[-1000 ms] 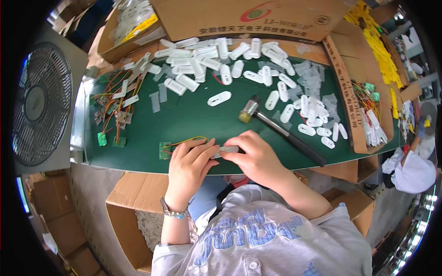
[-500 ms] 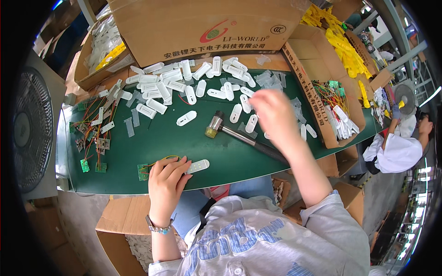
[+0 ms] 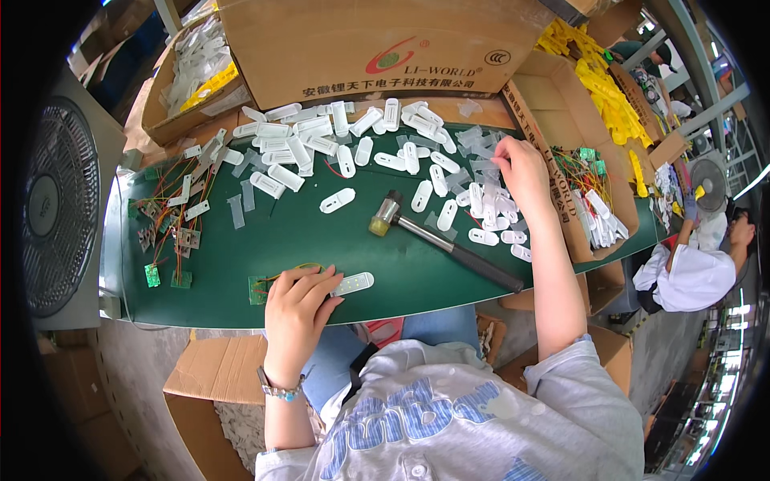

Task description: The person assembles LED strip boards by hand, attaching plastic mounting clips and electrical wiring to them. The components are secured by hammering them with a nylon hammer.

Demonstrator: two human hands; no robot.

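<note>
Farther out now, right hand [image 3: 520,164].

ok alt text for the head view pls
Seen from above, a person at a green table rests the left hand on a white plastic case while the right hand reaches into a pile of white cases; a mallet lies between.

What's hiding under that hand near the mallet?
Under the left hand lie a small green circuit board and one end of a white plastic case. The rest is covered.
</note>
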